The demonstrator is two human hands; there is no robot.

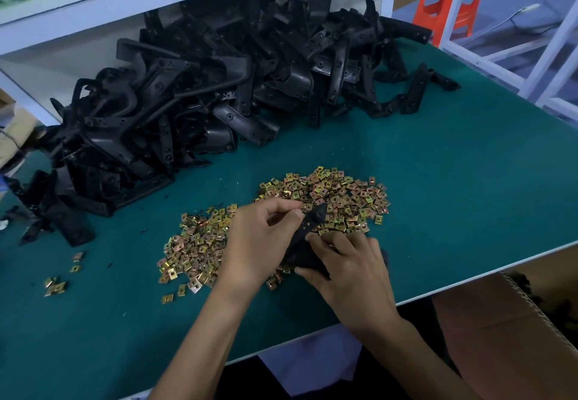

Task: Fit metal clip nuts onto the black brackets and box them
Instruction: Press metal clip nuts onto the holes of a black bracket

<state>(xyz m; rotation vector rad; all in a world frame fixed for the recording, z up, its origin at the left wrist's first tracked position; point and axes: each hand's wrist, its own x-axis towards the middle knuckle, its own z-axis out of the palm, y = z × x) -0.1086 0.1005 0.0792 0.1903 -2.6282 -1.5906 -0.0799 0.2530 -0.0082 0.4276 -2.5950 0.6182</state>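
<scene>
Left grip (262,240) pinches and right grip (347,265) clasps 1 black bracket (308,226) over the clip nuts (344,193) on the near surface (453,180)

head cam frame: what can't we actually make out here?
Head view: whether a clip nut sits on the held bracket; fingers of left hand and right hand cover it.
Cardboard box contents: cut off by table edge and frame edge.
Loose clip nuts: orientation too small to read.

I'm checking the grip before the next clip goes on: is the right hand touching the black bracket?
Touching. The head view shows the right hand curled round the lower end of the black bracket, with no gap between them.
</scene>
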